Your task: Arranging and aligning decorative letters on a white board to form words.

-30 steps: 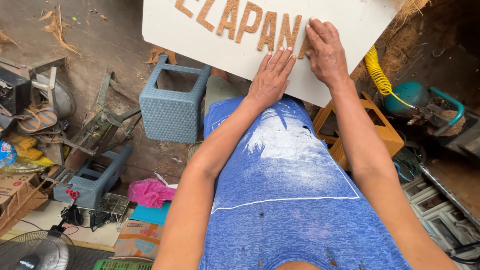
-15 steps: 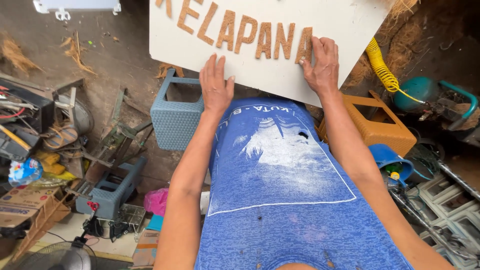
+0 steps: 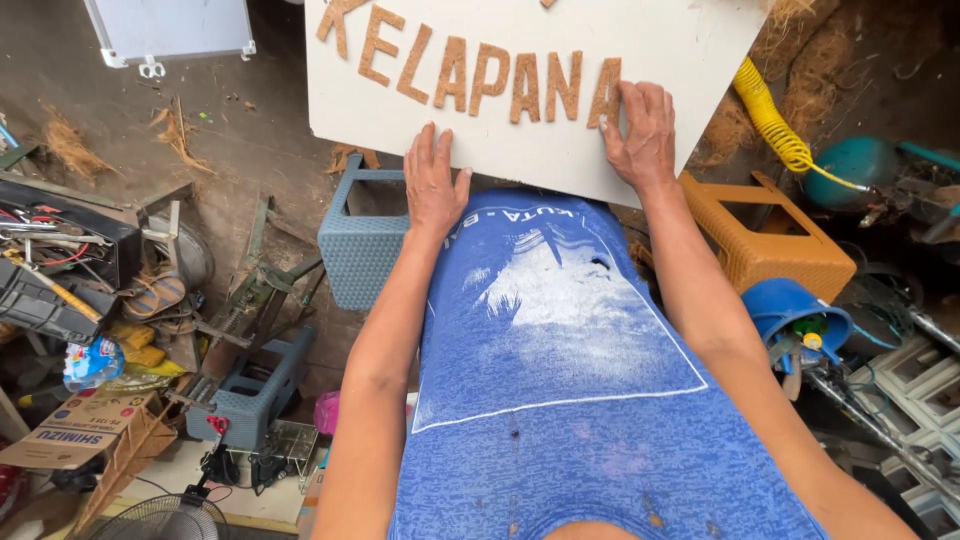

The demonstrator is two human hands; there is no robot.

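Cluttered dirt floor; one white board (image 3: 600, 120), two flat, open-fingered hands: left hand (image 3: 433, 183), right hand (image 3: 640, 135).

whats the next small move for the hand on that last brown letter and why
Probably press the right hand flat down on the last brown letter, since its fingers already lie on it at the row's end while the left hand steadies the white board near its lower edge.

Two hands (image 3: 435, 185), one signboard (image 3: 650, 50), three stools (image 3: 360, 250)
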